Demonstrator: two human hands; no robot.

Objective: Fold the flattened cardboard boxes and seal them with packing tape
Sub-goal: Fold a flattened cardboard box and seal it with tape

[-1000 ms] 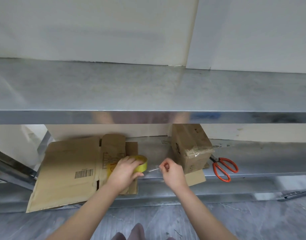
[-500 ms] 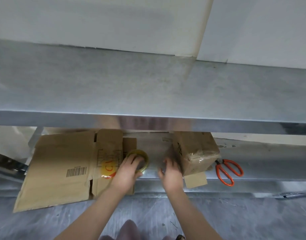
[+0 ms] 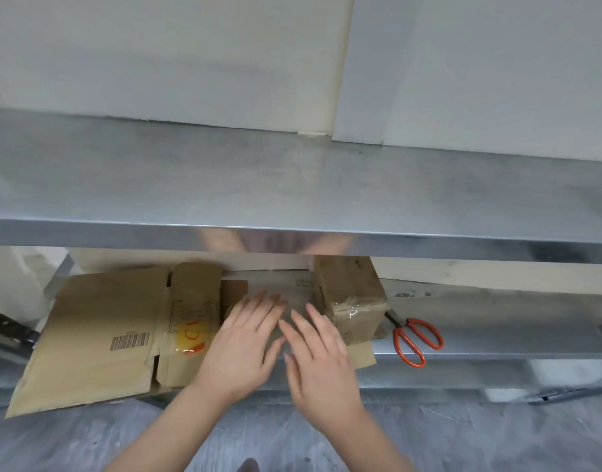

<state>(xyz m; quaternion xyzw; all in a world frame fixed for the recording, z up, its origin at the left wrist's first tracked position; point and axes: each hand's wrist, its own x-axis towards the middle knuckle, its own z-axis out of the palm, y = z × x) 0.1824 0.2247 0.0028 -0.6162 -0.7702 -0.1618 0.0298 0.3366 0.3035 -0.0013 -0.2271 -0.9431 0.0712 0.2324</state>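
Upper shelf [image 3: 292, 185]: steel, spans the view above the folded box; its front lip hides that box's far top edge.
Lower shelf [image 3: 497, 321]: steel, carries the folded box and all the work.
Flattened cardboard [image 3: 98, 335]: large barcoded sheet, well left of the folded box, overhanging the shelf front. Not yet folded.
Marked flat box [image 3: 190, 318]: smaller, with a red scrawl, between the barcoded sheet and the folded box. Also unfolded.
Folded box [image 3: 352, 301]: my landmark. Upright, glossy tape across its near face; I judge it sealed.
Right hand [image 3: 320, 359]: just left of the folded box, fingers straight and spread, holding nothing. Motion-blurred; I cannot tell whether it touches the shelf.
Left hand [image 3: 241, 345]: left of the right hand, beside the marked flat box, fingers straight and fanned, palm down.
Scissors [image 3: 417, 338]: orange handles, lying flat just right of the folded box, blades pointing toward it.
Tape roll: not visible. One second ago the left hand gripped it and the right pinched a strand drawn from it. It may lie under the left palm; I cannot tell.
Change: both grips are released and the hands have gone flat.
Meaning: I judge taping paused. One box is done and two flats are waiting; folding likely comes next.
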